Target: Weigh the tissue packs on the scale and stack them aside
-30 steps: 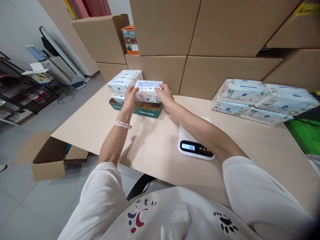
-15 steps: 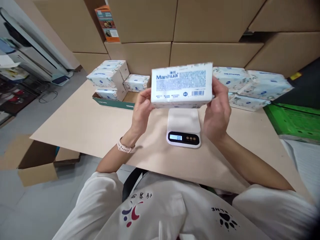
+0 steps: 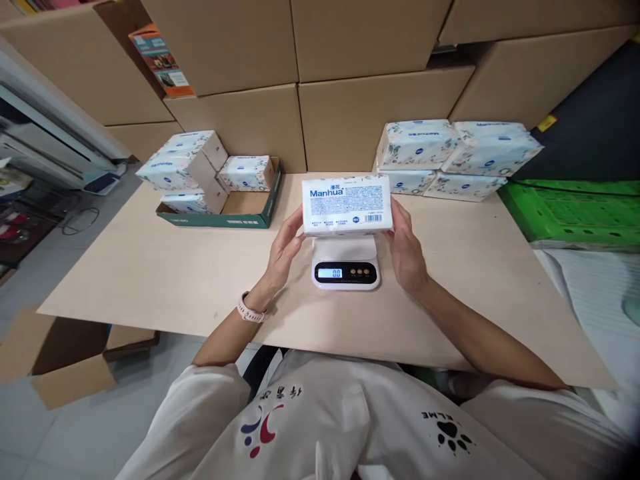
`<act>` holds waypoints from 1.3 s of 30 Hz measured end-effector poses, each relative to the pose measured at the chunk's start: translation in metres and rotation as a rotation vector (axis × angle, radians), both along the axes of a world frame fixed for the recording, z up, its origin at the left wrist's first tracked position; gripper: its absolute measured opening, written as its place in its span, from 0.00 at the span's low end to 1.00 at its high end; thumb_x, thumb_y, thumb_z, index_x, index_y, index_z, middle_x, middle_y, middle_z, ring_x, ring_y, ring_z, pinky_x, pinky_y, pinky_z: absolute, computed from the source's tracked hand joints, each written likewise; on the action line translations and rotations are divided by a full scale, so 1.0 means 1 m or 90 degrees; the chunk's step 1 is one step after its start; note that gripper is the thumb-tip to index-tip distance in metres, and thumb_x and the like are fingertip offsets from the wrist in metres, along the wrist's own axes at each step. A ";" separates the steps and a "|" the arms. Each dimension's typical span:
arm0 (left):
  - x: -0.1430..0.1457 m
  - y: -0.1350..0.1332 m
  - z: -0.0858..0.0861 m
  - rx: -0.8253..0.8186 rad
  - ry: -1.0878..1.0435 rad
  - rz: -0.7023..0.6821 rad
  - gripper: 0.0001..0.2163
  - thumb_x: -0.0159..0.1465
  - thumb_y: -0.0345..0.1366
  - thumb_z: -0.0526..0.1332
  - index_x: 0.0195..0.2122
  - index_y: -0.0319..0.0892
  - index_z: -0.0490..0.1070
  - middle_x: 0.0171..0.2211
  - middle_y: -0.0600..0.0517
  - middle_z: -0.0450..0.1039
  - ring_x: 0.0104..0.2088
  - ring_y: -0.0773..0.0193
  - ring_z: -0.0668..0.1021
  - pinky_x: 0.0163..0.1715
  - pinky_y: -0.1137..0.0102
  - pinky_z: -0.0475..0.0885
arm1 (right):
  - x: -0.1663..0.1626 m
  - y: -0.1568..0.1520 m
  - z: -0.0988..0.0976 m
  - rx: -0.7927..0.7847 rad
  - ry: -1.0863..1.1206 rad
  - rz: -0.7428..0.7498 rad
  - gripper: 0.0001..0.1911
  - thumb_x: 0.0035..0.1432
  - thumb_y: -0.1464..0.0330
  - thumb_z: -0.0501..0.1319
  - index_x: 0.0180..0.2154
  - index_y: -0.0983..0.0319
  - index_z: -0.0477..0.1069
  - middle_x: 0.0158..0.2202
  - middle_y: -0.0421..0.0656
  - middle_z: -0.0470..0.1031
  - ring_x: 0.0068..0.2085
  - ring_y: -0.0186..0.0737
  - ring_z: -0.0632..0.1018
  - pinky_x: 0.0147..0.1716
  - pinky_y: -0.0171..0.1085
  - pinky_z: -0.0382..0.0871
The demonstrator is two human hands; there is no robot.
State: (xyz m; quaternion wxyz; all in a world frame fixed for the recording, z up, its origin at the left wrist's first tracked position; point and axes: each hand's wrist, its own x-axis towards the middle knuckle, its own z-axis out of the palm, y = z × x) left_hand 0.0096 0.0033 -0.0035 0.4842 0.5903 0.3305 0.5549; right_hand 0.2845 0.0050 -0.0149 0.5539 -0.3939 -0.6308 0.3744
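A white and blue tissue pack [image 3: 347,205] marked "Manhua" is held between my two hands, its printed and barcoded side facing me. My left hand [image 3: 286,245] is closed against its left end, and my right hand [image 3: 406,248] grips the right end. Just below the pack stands a white digital scale [image 3: 345,251], partly hidden by it. The scale's lit display [image 3: 330,273] reads 0.0. Whether the pack's underside touches the platform I cannot tell.
On the left, a green-edged cardboard tray [image 3: 215,220] holds several tissue packs [image 3: 175,167]. More packs [image 3: 420,143] are stacked at the back right, beside a green crate [image 3: 555,210]. Large cartons [image 3: 370,120] line the table's back. An open carton [image 3: 75,360] is on the floor.
Both hands have lowered the tissue pack toward the scale and away from me. The display still shows zero. The whole view has shifted somewhat with my head.
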 end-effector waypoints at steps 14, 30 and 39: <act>-0.012 -0.001 -0.007 0.006 0.088 -0.094 0.36 0.76 0.64 0.44 0.78 0.51 0.59 0.80 0.49 0.56 0.80 0.44 0.59 0.81 0.46 0.52 | 0.008 -0.003 -0.015 -0.054 -0.016 -0.004 0.34 0.74 0.41 0.49 0.75 0.40 0.59 0.78 0.32 0.60 0.82 0.49 0.54 0.83 0.58 0.48; -0.004 -0.001 -0.008 -0.029 0.098 -0.097 0.36 0.74 0.67 0.48 0.77 0.56 0.61 0.80 0.54 0.55 0.82 0.46 0.52 0.83 0.48 0.45 | 0.008 0.000 -0.026 -0.073 -0.006 -0.014 0.32 0.75 0.43 0.48 0.73 0.42 0.63 0.77 0.35 0.63 0.80 0.47 0.58 0.82 0.57 0.49; -0.007 0.001 -0.014 -0.104 0.066 -0.012 0.38 0.73 0.69 0.49 0.77 0.54 0.60 0.82 0.53 0.50 0.82 0.46 0.50 0.82 0.52 0.45 | 0.005 -0.001 -0.023 -0.063 -0.005 -0.207 0.36 0.69 0.38 0.51 0.66 0.50 0.72 0.68 0.46 0.73 0.66 0.53 0.76 0.73 0.62 0.64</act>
